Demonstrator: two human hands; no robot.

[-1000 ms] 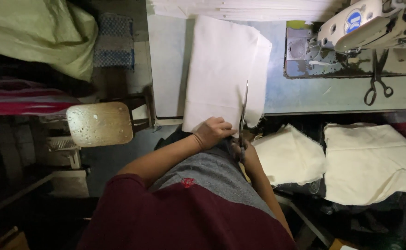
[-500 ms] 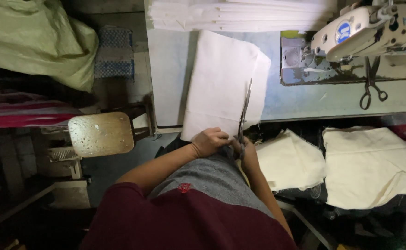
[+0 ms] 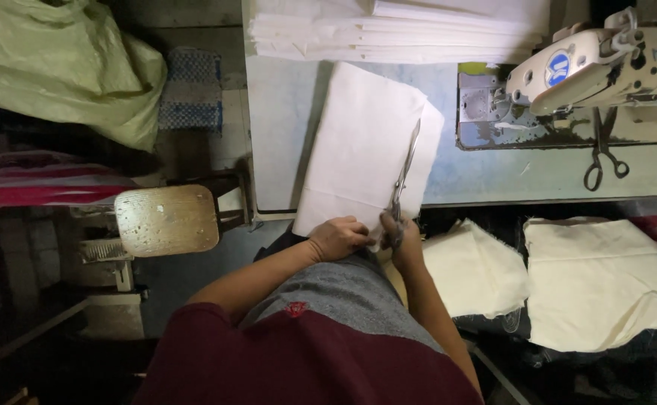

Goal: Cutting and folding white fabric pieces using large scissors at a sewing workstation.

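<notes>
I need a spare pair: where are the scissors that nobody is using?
In the head view, the spare scissors lie at the right of the table, just below the sewing machine, near the table's front edge.

scissors (image 3: 403, 176) | blades advanced farther up the white fabric (image 3: 358, 150) | cutting

Sewing table (image 3: 493, 176), white fabric (image 3: 358, 150), folded stack (image 3: 388, 30), sewing machine (image 3: 606, 67), black scissors (image 3: 604, 154)

Round blue-white label (image 3: 558, 68) on sewing mach. (image 3: 606, 64)
</notes>
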